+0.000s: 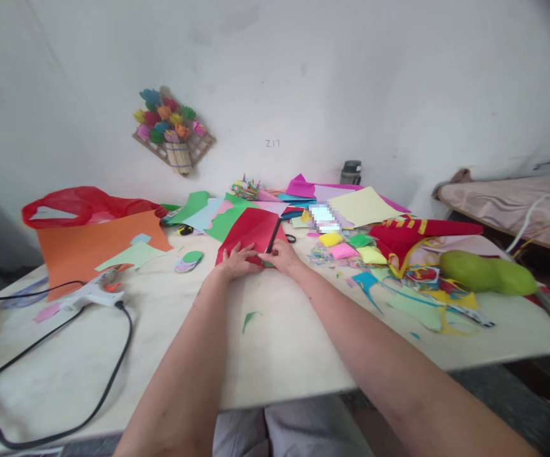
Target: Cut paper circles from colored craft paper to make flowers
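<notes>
My left hand (240, 261) lies flat on a sheet of red paper (250, 230), its fingers spread. Pinched together at the right part of that sheet, the fingers of my right hand (279, 255) are closed at the lower end of a slim black stick (273, 236), perhaps a pen. A bit of green shows under those fingertips, its shape mostly hidden. Beside the sheet's right edge a dark loop, like a scissors handle (290, 239), peeks out. Left of my hands lies a small pile of paper discs (191, 257), the top one green.
A white glue gun (96, 289) and its black cord lie at left near orange paper (98, 244). Behind are coloured sheets (365, 206), a phone (323, 218) and a bottle (351, 172). Paper scraps, small coloured packets (342, 251) and a green gourd-shaped object (486, 273) crowd the right.
</notes>
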A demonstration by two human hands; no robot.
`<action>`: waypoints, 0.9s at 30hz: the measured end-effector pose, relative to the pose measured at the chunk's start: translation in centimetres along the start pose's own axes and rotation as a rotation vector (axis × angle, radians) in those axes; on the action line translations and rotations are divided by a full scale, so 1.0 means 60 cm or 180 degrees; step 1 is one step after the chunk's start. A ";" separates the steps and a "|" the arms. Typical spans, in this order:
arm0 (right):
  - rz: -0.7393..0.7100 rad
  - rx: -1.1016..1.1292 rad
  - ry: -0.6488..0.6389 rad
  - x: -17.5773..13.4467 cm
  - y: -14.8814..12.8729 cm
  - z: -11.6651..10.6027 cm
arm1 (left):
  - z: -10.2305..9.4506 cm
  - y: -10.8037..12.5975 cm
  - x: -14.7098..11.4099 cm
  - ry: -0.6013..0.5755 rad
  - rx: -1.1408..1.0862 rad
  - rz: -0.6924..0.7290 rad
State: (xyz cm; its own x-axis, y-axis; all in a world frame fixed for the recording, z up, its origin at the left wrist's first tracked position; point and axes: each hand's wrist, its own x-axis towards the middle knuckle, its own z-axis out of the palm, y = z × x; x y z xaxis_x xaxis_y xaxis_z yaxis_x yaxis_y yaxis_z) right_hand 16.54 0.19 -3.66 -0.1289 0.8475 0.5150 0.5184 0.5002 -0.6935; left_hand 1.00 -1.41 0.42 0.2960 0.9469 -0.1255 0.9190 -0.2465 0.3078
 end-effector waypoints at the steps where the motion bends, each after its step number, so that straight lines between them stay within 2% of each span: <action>1: 0.0035 0.0010 -0.0007 0.000 -0.001 -0.001 | 0.000 0.000 0.000 0.0007 -0.0016 0.0005; 9: 0.0348 0.0155 -0.0058 -0.004 -0.019 -0.016 | 0.003 0.000 -0.003 0.0129 -0.0026 0.0023; 13: 0.0827 0.0896 0.0132 -0.005 -0.018 -0.024 | 0.004 -0.002 -0.004 0.0224 -0.0131 0.0086; 15: 0.1027 0.1371 0.0336 -0.006 -0.016 -0.028 | 0.007 0.000 -0.003 0.0484 -0.0121 0.0092; 17: 0.1148 0.1729 0.0562 -0.006 -0.014 -0.031 | 0.013 0.004 0.000 0.0899 -0.0028 0.0054; 20: 0.1220 0.1921 0.0819 -0.004 -0.009 -0.032 | 0.024 0.014 0.004 0.1314 0.0178 -0.0071; 24: 0.1252 0.1894 0.1049 -0.001 -0.002 -0.028 | 0.033 0.025 0.011 0.1342 0.0278 -0.0146; 27: 0.1315 0.1925 0.1098 0.000 0.000 -0.026 | 0.034 0.027 0.016 0.1166 0.0148 -0.0314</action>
State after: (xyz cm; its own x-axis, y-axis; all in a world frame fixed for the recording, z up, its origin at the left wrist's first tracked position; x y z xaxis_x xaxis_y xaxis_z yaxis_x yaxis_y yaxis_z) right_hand 17.84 -0.07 -2.89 0.2924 0.9317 0.2155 -0.0926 0.2519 -0.9633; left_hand 3.34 -1.31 -1.13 0.1005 0.9755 0.1957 0.9517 -0.1516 0.2668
